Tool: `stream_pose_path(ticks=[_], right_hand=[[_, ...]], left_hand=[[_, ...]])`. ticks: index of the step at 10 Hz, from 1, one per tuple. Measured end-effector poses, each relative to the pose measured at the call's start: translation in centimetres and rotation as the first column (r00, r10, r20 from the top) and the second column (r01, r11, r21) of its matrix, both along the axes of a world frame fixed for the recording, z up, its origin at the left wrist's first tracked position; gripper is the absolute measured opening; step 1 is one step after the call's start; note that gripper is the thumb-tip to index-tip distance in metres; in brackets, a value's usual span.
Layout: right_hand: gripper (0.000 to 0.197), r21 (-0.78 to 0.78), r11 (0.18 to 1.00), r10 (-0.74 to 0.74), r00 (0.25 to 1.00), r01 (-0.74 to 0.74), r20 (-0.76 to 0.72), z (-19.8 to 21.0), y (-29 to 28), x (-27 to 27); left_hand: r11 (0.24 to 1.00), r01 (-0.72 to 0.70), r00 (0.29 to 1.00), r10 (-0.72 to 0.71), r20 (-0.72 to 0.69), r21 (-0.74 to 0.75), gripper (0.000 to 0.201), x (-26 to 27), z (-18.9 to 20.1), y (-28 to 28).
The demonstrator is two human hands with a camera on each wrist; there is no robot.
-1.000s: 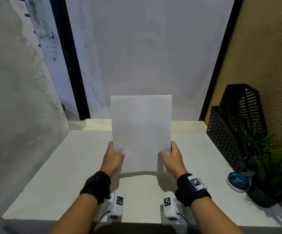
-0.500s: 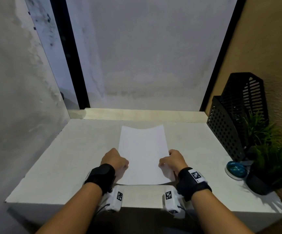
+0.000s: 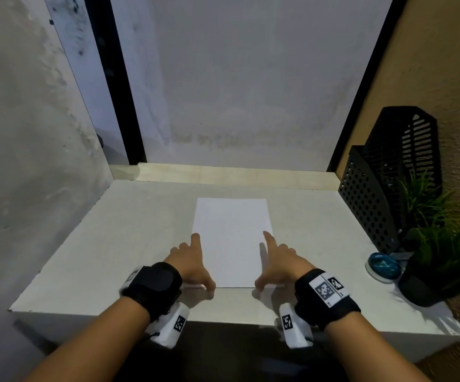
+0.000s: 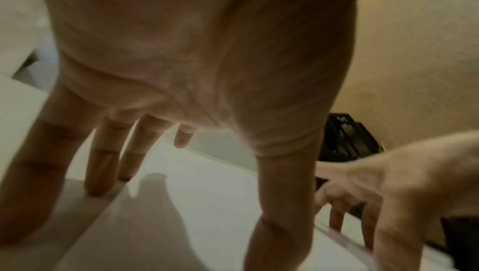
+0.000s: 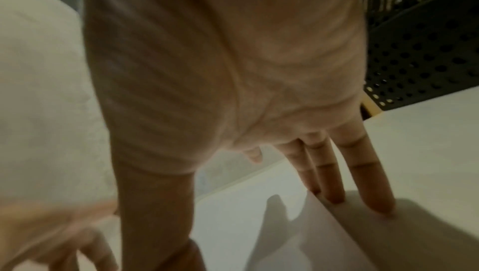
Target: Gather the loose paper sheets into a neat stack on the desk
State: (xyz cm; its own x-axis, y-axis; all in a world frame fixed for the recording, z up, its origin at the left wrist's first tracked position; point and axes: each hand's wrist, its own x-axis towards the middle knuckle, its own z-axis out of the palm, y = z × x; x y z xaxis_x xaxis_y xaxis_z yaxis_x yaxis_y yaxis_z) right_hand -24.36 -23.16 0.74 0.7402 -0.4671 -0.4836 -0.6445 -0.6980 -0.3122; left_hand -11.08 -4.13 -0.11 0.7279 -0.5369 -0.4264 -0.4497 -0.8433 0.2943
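We see the paper stack lying flat on the white bench, square to the bench's front edge and just short of it. Left of the stack the bench runs bare to a grey wall.

Our left hand sits at the stack's left edge, near its front left corner, the grip spread: the index finger lies straight along the edge, the thumb reaches across the front corner, and in the left wrist view the left hand shows straight fingertips down on the bench beside the sheet.

Our right hand mirrors it at the stack's right edge, grip likewise spread, index finger along the edge and thumb at the front right corner. In the right wrist view the right hand has straight fingers touching the bench against the paper's edge.

Right of the stack lies a strip of bare bench, then a black perforated file holder; we cannot tell what it contains. Nearer than the holder are a potted plant and a small round blue tin, its lettering too small to read. Both wrist straps carry square black-and-white code tags.
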Motion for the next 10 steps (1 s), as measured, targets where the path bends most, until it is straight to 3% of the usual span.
stream_pose_path(ticks=[1, 6, 10], right_hand=[[0.14, -0.056, 0.998, 0.016, 1.0, -0.015, 0.018, -0.4, 0.9, -0.1], [0.12, -0.089, 0.993, -0.062, 0.993, 0.072, 0.1, -0.4, 0.0, 3.4], [0.108, -0.116, 0.99, -0.073, 0.995, 0.08, 0.071, 0.7, -0.5, 4.9]], left_hand=[[1.0, 0.006, 0.998, -0.006, 0.069, 0.002, 0.121, -0.9, -0.3, -0.3], [0.995, -0.037, 0.993, 0.047, 0.112, -0.087, 0.093, 2.3, 0.5, -2.1], [0.993, -0.067, 0.992, 0.077, 0.096, -0.1, 0.099, 3.8, 0.7, -3.4]])
